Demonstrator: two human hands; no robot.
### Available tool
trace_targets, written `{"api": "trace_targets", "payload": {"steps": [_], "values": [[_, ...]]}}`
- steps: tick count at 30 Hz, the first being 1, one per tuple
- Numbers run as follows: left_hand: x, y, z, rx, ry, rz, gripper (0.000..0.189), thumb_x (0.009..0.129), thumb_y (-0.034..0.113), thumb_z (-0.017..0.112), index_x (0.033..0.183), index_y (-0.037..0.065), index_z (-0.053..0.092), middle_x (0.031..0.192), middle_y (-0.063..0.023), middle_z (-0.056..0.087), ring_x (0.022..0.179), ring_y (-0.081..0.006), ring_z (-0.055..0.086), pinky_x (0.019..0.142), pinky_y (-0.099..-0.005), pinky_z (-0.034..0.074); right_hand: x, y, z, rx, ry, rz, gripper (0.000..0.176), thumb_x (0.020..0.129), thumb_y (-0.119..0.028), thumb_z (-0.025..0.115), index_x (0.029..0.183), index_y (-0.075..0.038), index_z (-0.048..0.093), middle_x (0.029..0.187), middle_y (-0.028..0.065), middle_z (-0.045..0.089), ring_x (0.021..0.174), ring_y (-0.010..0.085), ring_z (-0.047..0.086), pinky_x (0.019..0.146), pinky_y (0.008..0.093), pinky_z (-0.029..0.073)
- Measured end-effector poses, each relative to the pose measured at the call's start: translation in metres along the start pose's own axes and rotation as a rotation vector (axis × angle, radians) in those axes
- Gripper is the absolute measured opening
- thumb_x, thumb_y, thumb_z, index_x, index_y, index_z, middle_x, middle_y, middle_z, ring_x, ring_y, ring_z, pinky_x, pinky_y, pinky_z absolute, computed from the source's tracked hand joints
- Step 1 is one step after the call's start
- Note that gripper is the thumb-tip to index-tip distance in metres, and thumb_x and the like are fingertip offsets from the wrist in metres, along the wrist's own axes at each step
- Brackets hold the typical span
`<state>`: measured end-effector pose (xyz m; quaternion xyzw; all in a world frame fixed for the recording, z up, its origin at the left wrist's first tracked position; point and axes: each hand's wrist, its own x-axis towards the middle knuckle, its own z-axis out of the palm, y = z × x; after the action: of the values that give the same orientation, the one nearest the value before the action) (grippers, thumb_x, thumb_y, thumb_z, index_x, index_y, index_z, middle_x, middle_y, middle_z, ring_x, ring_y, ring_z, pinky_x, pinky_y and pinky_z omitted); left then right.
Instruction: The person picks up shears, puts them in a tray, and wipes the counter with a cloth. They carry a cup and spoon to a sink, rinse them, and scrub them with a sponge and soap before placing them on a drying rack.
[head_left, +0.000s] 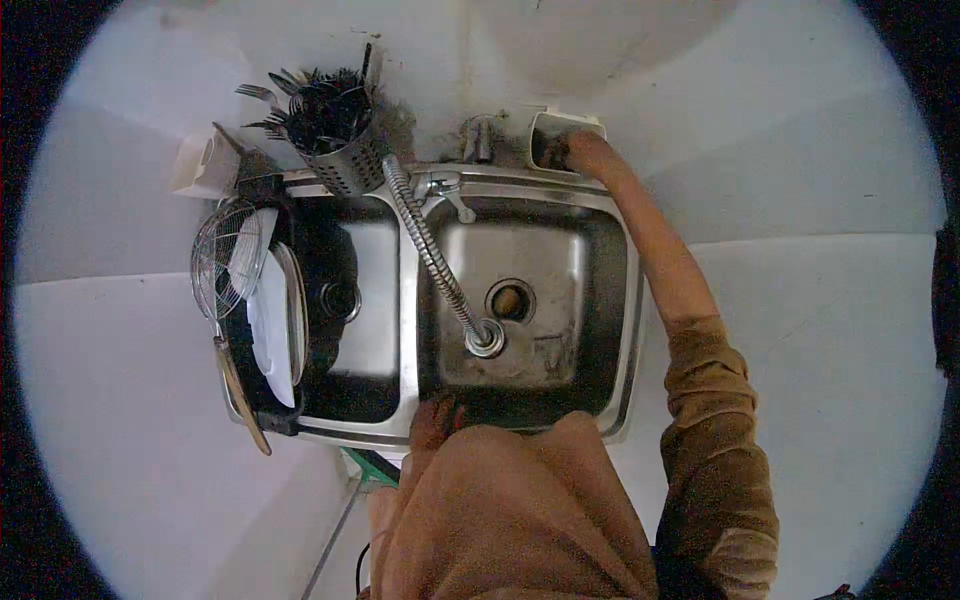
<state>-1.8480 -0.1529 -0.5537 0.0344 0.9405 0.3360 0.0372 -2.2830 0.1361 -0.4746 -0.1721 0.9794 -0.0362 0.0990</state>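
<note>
Rearward, right hand (pixel 570 150) in white holder (pixel 566 123); faucet hose (pixel 430 245), cutlery caddy (pixel 345 162) leftward.

The right hand (pixel 572 150) sinks into the white holder (pixel 580 122) at the sink's (pixel 634 300) 1 o'clock corner, its fingers out of sight inside. At the 6 o'clock rim the left hand (pixel 432 420) is half covered by the brown sleeve (pixel 500 500), so its grip cannot be told. In the cutlery drainer (pixel 345 160), at 11 o'clock, the dark pieces blur together.
</note>
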Motion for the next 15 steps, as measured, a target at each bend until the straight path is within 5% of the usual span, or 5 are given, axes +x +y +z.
{"api": "trace_targets", "payload": {"steps": [3, 5, 9, 11, 15], "values": [[0.007, 0.004, -0.010, -0.007, 0.036, 0.033, 0.031, 0.075, 0.026, 0.065, 0.099, 0.009, 0.058, 0.087, -0.0139, 0.058, 0.076, -0.0327, 0.057, 0.066, -0.0417, 0.049, -0.031, -0.029, -0.003, -0.022, 0.077, 0.038, 0.024, 0.077, -0.016, 0.061, 0.097, -0.003, 0.059, 0.094, 0.0190, 0.059, 0.088, 0.0343, 0.058, 0.077, 0.0419, 0.046], [0.011, 0.009, -0.011, -0.024, 0.071, 0.048, 0.031, 0.075, 0.026, 0.065, 0.100, 0.009, 0.058, 0.088, -0.0140, 0.058, 0.077, -0.0324, 0.057, 0.067, -0.0412, 0.049, -0.060, -0.056, 0.003, 0.268, 0.492, -0.012, 0.026, 0.078, -0.020, 0.061, 0.097, -0.002, 0.059, 0.093, 0.0193, 0.059, 0.088, 0.0348, 0.057, 0.078, 0.0424, 0.045], [0.008, 0.007, -0.009, -0.027, -0.064, -0.014, 0.028, 0.076, 0.026, 0.064, 0.097, 0.007, 0.060, 0.095, -0.0135, 0.059, 0.083, -0.0320, 0.058, 0.072, -0.0400, 0.049, -0.035, -0.066, -0.002, 0.386, 0.527, 0.083, 0.026, 0.081, -0.025, 0.060, 0.094, -0.002, 0.060, 0.092, 0.0184, 0.059, 0.087, 0.0349, 0.057, 0.076, 0.0418, 0.045], [0.006, 0.004, -0.007, -0.037, -0.031, 0.015, 0.028, 0.077, 0.026, 0.064, 0.097, 0.007, 0.060, 0.098, -0.0134, 0.059, 0.085, -0.0323, 0.058, 0.074, -0.0400, 0.049, -0.010, -0.060, 0.009, 0.210, 0.277, 0.280, 0.025, 0.082, -0.026, 0.060, 0.090, -0.002, 0.061, 0.090, 0.0179, 0.060, 0.085, 0.0350, 0.057, 0.074, 0.0410, 0.046], [0.007, 0.009, -0.014, -0.063, -0.022, -0.003, 0.026, 0.077, 0.026, 0.063, 0.096, 0.007, 0.061, 0.101, -0.0136, 0.059, 0.088, -0.0323, 0.058, 0.075, -0.0399, 0.049, 0.017, -0.037, 0.031, 0.164, 0.317, 0.155, 0.021, 0.082, -0.022, 0.060, 0.089, -0.002, 0.062, 0.087, 0.0179, 0.060, 0.083, 0.0317, 0.058, 0.072, 0.0368, 0.047]]}}
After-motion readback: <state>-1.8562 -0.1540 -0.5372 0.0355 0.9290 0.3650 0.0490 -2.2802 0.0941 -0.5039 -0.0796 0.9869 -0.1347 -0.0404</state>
